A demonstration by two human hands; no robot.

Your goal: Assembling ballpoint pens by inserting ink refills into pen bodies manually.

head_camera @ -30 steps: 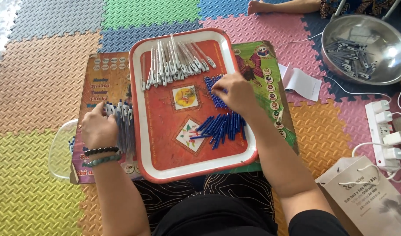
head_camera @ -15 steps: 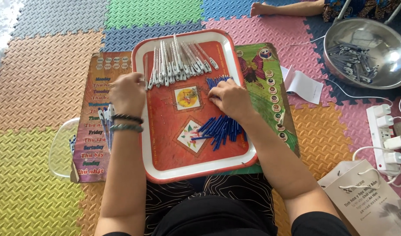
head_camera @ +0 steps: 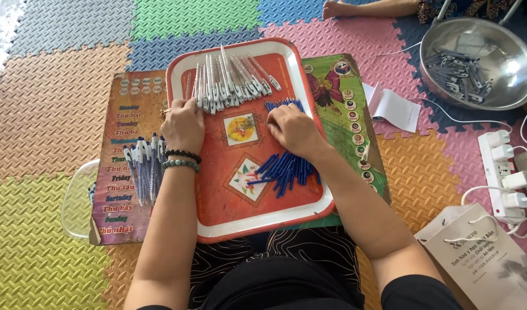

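Your left hand (head_camera: 183, 123) rests fingers-down on the white pen barrels (head_camera: 229, 80) at upper centre; your right hand (head_camera: 292, 127) pinches blue caps (head_camera: 283, 172). Finished pens (head_camera: 146, 166) lie left; many remain.

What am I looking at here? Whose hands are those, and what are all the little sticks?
The camera sits on a person's head and looks down, so you see their own two arms. They sit on a floor of colourful foam mats with a red tray in front. The left hand touches a row of white pen barrels. The right hand rests by a pile of small blue pen parts. Left of the tray lie finished pens. A metal bowl holds more parts. What the fingers hold is hidden.
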